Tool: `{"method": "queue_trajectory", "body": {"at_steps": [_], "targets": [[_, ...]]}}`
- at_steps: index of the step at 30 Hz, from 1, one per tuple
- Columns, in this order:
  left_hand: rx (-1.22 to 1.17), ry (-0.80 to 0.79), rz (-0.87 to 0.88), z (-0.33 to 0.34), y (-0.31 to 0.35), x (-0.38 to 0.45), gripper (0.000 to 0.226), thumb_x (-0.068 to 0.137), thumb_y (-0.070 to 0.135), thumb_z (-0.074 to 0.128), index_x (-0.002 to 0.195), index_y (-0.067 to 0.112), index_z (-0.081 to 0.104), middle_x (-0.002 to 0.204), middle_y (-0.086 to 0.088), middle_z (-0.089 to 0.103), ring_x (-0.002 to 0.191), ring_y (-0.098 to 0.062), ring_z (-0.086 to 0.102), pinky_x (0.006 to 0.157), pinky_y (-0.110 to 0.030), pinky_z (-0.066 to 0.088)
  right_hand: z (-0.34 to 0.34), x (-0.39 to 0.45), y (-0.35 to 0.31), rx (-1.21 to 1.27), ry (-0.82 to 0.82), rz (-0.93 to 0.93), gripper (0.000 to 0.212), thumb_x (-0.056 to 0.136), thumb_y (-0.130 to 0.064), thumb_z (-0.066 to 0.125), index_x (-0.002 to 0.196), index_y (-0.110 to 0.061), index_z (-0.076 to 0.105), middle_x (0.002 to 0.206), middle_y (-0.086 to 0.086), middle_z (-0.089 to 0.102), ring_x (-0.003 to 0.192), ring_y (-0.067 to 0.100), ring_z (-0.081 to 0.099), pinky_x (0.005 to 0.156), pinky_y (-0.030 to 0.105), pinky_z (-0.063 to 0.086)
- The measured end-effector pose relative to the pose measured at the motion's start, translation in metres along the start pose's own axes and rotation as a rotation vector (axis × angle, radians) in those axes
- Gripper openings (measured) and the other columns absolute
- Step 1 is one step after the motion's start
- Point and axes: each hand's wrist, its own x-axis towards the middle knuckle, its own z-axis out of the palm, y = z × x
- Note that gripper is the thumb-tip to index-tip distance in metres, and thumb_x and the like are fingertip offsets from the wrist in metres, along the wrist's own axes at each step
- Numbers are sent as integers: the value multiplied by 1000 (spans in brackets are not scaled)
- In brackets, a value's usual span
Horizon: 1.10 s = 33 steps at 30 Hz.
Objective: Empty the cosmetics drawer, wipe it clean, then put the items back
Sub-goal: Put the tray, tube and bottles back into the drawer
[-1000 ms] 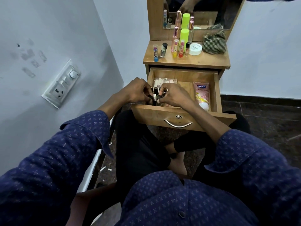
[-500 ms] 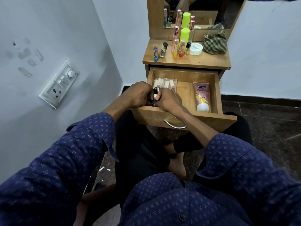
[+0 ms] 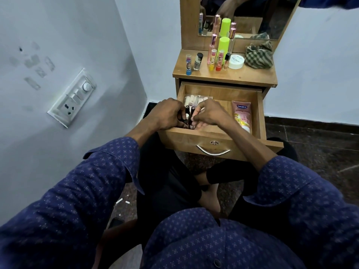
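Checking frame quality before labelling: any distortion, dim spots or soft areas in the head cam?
Head view: wide-angle bend, with the walls and mirror frame leaning; dim, bluish room light, no glare; the drawer interior is shaded, so the dark tubes between the left hand and right hand are hard to separate; the Vaseline tube label is readable; the sleeves at the bottom edge are soft.

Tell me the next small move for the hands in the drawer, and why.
Probably lift the dark tubes out and stand them on the top beside the bottles. Both hands, left and right, are bunched around them, while the pink tube and a clear packet still lie in the drawer.
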Motion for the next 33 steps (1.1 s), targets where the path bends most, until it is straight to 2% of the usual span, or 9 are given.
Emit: {"method": "queue_trajectory", "body": {"at_steps": [2, 5, 9, 12, 14, 16, 20, 26, 33], "targets": [[-8, -1, -17, 0, 0, 1, 28, 69, 36, 96, 85, 26, 75, 84, 12, 73, 77, -7, 67, 64, -26, 49, -19, 4, -7, 43, 47, 1, 7, 93, -5, 74, 96, -5, 67, 85, 14, 80, 71, 22, 76, 66, 34, 61], [-12, -4, -24, 1, 1, 0, 27, 70, 34, 96, 84, 26, 75, 82, 13, 72, 74, -5, 65, 60, -22, 42, -46, 14, -18, 45, 239, -129, 7, 98, -6, 67, 95, -12, 65, 86, 11, 78, 68, 17, 75, 68, 37, 63], [-7, -3, -27, 3, 1, 0, 27, 70, 35, 96, 83, 26, 74, 82, 13, 71, 72, -5, 64, 58, -24, 41, -68, 36, -36, -127, 493, -266, 23, 99, -16, 65, 120, -22, 61, 81, 0, 75, 64, 11, 74, 65, 36, 64], [-20, 4, -26, 4, -1, 0, 26, 70, 35, 96, 83, 26, 75, 81, 13, 72, 72, -4, 65, 62, -25, 45, -74, 53, -50, -283, 559, -313, 44, 95, -21, 65, 137, -31, 55, 102, 7, 76, 86, 25, 74, 79, 42, 62], [-26, 6, -26, 3, -1, -1, 25, 70, 35, 95, 83, 25, 76, 80, 13, 72, 71, -1, 64, 62, -24, 45, -74, 59, -59, -399, 552, -333, 55, 96, -16, 60, 150, -26, 48, 123, 12, 72, 110, 33, 68, 88, 43, 57], [-30, 8, -28, 3, -1, -1, 25, 70, 35, 95, 82, 25, 75, 79, 13, 72, 70, 1, 63, 62, -24, 44, -73, 62, -66, -466, 549, -346, 59, 97, -8, 55, 154, -20, 45, 136, 13, 66, 119, 36, 63, 89, 45, 53], [-39, 12, -29, 3, -1, -3, 25, 70, 34, 96, 83, 24, 77, 79, 12, 73, 71, -2, 66, 63, -23, 47, -73, 72, -69, -505, 546, -331, 51, 98, -9, 57, 148, -19, 52, 134, 12, 66, 114, 36, 64, 85, 43, 53], [-42, 5, -27, 3, 0, -2, 27, 70, 37, 96, 84, 24, 77, 80, 11, 74, 71, -2, 65, 64, -25, 50, -73, 74, -63, -409, 611, -359, 19, 97, -11, 67, 116, -10, 65, 113, 11, 69, 96, 25, 63, 71, 31, 40], [-53, 19, -35, 3, 3, -4, 30, 70, 42, 96, 83, 25, 76, 83, 11, 73, 73, -5, 65, 66, -28, 50, -72, 40, -49, -371, 692, -390, 16, 94, -17, 67, 108, -10, 68, 104, 12, 72, 97, 28, 65, 72, 29, 41]]}}
